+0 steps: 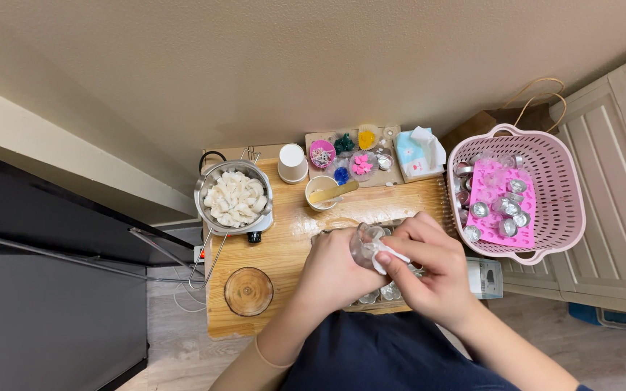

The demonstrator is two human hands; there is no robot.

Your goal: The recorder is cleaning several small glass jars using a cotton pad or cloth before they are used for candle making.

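Glass cup [366, 246] sits gripped in my left hand [335, 271]; my right hand [429, 271] pinches a white wipe [389, 255] against it.

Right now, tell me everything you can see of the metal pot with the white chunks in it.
The metal pot is round, shiny and silvery, looking like steel. It sits upright near the back left of the wooden table, on a small burner with a dark knob at its front. It is filled nearly to the rim with irregular white chunks, still solid. A thin wire handle runs from its lower edge toward the table's left side. Neither hand touches it; a white paper cup stands apart to its right.
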